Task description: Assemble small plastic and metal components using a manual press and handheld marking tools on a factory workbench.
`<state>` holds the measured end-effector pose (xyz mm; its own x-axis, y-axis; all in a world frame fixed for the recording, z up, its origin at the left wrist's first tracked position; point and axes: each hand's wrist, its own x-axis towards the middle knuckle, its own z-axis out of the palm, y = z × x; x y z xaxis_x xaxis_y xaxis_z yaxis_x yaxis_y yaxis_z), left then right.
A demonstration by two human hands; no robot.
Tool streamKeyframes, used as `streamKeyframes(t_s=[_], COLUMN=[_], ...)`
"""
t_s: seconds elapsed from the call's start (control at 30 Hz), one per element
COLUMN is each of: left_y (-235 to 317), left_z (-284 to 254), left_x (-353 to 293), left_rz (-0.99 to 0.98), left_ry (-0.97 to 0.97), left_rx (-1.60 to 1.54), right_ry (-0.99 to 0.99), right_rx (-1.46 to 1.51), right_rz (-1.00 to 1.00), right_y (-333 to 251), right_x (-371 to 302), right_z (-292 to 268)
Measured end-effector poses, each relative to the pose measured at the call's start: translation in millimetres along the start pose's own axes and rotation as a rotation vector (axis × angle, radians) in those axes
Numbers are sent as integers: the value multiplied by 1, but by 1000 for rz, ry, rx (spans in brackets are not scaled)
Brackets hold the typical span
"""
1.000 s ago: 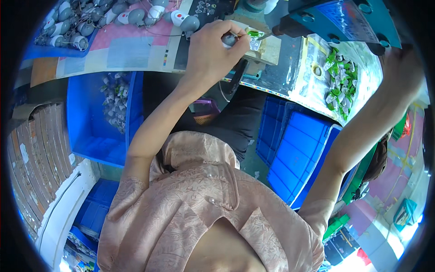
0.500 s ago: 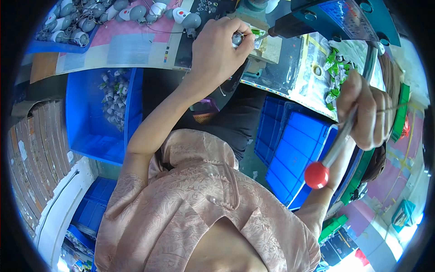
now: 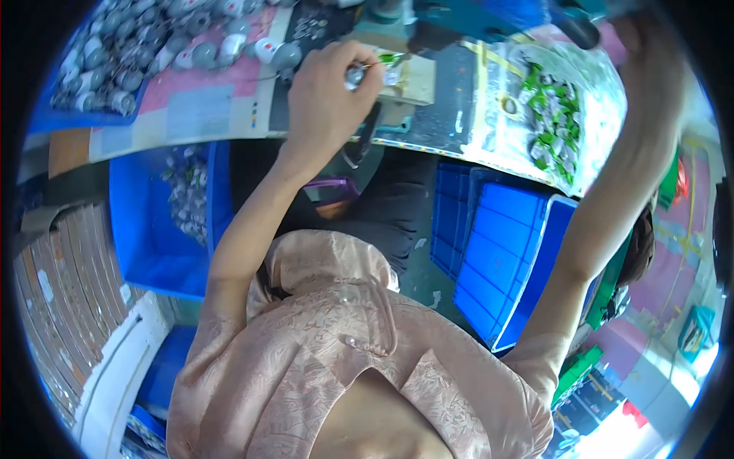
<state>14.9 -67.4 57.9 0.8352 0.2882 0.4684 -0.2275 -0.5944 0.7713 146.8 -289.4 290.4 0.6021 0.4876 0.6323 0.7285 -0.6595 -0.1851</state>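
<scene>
My left hand (image 3: 330, 96) is pinched round a small grey rounded piece (image 3: 355, 76), held at the near side of a pale block (image 3: 417, 80) under the teal press (image 3: 478, 19). A bright green and whitish part (image 3: 390, 61) lies on that block, next to my fingertips. My right hand (image 3: 646, 38) is raised at the upper right beside the press, dark and blurred; its fingers and anything in them cannot be made out. Several grey and white pieces with red dots, one of them a grey-white piece (image 3: 277, 53), lie left of my left hand.
A blue tray (image 3: 95, 122) heaped with grey and white pieces stands at the far left. Several green and clear parts (image 3: 554, 122) lie on plastic at right. Below the table edge are a blue bin (image 3: 145, 260) with small parts and blue crates (image 3: 497, 260).
My right hand has gone up and away from its place on the red-knobbed lever, which no longer shows. My left hand stays pinched by the block. The view has shifted slightly.
</scene>
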Motion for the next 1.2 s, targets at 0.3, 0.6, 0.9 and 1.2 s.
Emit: streamKeyframes(t_s=[0.3,0.6,0.9,1.2], left_y=[17,-49,-60,-39], left_z=[-60,0,-15,-43], left_x=[11,59,76,59], left_rz=[-722,-15,-266,-448], left_ry=[-239,234,-31,-164], left_rx=[-1056,-48,-238,-582], right_ry=[-439,-497,-472,-107], right_rx=[-316,-628,-608,-282], right_rz=[289,187,127,84], right_y=[96,108,124,51], right_x=[-94,-200,-211,-193], right_z=[65,69,61,69])
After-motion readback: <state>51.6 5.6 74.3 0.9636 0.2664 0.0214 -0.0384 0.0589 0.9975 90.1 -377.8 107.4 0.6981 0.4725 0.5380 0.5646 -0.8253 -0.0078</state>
